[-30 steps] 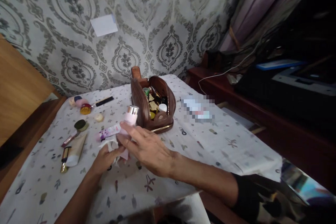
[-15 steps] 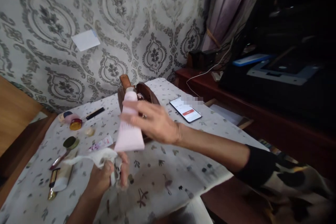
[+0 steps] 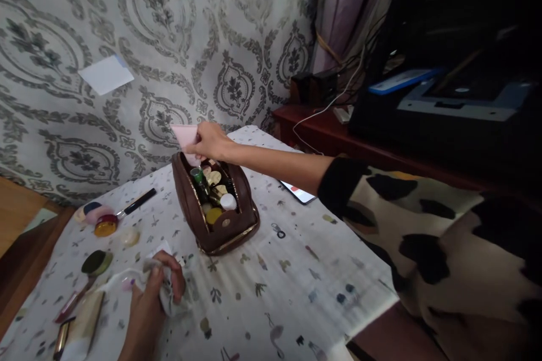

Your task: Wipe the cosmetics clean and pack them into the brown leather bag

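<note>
My right hand (image 3: 212,141) grips a pale pink squeeze tube (image 3: 186,136) by its side, at the far end of an open brown cosmetic bag (image 3: 186,197). The tube's flat end points up and its lower end dips into the bag's opening. Inside the bag, a green-capped bottle (image 3: 196,175), a white-lidded jar (image 3: 228,202) and several other cosmetics lie packed together. Low on the left, my left hand (image 3: 154,287) is closed around a crumpled white cloth or wipe (image 3: 167,296) just above the table. Part of the cloth trails left from the fingers.
On the table's left lie an amber jar (image 3: 105,225), a black-handled brush (image 3: 138,203), a green round-headed brush (image 3: 95,263), a beige tube (image 3: 87,321) and a gold-and-black tube (image 3: 62,339). A phone (image 3: 301,192) sits partly under my right forearm. The patterned wall rises behind.
My right hand has carried the pink tube from in front of the bag to its far end and turned it flat end up. My left hand, still holding the cloth, has shifted slightly left in view.
</note>
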Action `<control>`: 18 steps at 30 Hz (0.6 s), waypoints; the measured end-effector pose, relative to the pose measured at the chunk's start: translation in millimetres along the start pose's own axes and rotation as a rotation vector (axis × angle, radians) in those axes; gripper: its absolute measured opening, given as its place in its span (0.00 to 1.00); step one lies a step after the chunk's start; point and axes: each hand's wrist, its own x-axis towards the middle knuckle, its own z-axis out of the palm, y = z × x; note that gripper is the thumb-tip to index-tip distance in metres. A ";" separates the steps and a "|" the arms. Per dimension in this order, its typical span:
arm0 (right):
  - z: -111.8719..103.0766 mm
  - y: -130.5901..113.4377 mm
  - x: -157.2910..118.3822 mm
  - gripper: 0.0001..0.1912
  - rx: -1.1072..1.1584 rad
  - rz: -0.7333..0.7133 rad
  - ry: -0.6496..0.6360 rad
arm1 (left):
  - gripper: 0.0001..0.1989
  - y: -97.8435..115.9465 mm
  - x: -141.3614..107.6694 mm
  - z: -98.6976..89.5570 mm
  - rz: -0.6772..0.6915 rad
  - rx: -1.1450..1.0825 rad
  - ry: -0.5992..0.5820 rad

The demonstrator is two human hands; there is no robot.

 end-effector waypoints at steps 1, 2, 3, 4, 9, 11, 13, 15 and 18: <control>2.8 -3.5 2.1 0.12 0.003 0.018 -0.049 | 0.22 0.1 -0.2 1.1 -0.005 -0.005 0.009; 5.3 -7.1 3.8 0.11 -0.004 0.033 -0.098 | 0.22 0.0 -0.3 2.1 -0.011 -0.007 0.018; 7.5 -10.4 5.5 0.11 -0.018 0.049 -0.142 | 0.22 -0.4 -0.5 2.9 -0.016 -0.007 0.022; 9.6 -13.2 7.3 0.11 -0.038 0.065 -0.175 | 0.22 -0.9 -0.6 3.3 -0.018 -0.007 0.022; 17.5 -13.8 20.8 0.12 -0.156 0.170 -0.263 | 0.23 -4.2 -0.5 1.3 -0.018 0.023 0.000; 19.0 -9.9 25.3 0.10 -0.206 0.191 -0.314 | 0.23 -5.8 -0.1 -0.7 -0.011 0.051 -0.009; 19.4 -6.7 26.7 0.07 -0.279 0.186 -0.364 | 0.22 -7.9 0.8 -3.7 0.004 0.086 -0.014; 18.9 -5.3 25.1 0.06 -0.335 0.169 -0.392 | 0.22 -10.5 2.2 -7.6 0.017 0.127 -0.021; 18.2 -6.0 20.6 0.06 -0.366 0.152 -0.412 | 0.24 -14.0 5.1 -14.2 0.015 0.180 -0.054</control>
